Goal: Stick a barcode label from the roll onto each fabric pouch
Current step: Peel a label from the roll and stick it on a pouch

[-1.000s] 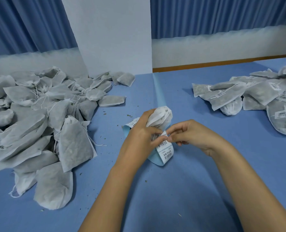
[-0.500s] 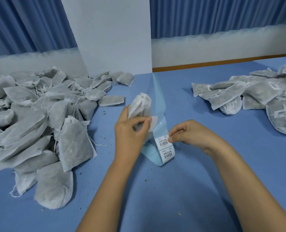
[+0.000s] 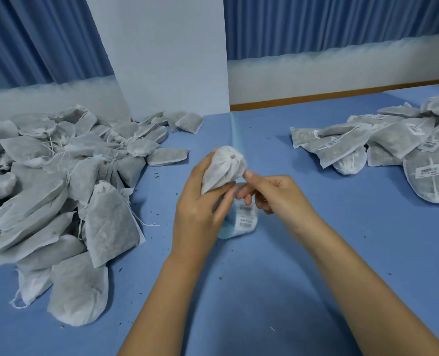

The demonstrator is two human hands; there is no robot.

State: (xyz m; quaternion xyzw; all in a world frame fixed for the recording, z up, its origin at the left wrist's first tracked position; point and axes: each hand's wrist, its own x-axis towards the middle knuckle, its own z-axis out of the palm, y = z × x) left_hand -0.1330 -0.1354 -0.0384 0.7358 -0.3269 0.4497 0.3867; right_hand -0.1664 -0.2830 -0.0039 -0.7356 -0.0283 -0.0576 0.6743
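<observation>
Fabric pouch [image 3: 223, 167]: gripped in the curled left hand [image 3: 200, 209], raised above the blue table [image 3: 341, 253]. Right hand [image 3: 275, 195]: thumb laid against the pouch, fingers curled; any hold cannot be told. Barcode label strip [image 3: 245, 218]: laid beneath both hands.

Blue pleated curtains [image 3: 316, 21] behind; white pillar [image 3: 162, 47] centre; blue tabletop [image 3: 264, 291]; wooden trim [image 3: 341, 95] right

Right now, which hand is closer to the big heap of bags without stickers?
Left. The left hand grips a pouch on the side facing the unlabelled heap; the right hand is on the pouch's other side, farther from the heap.
</observation>
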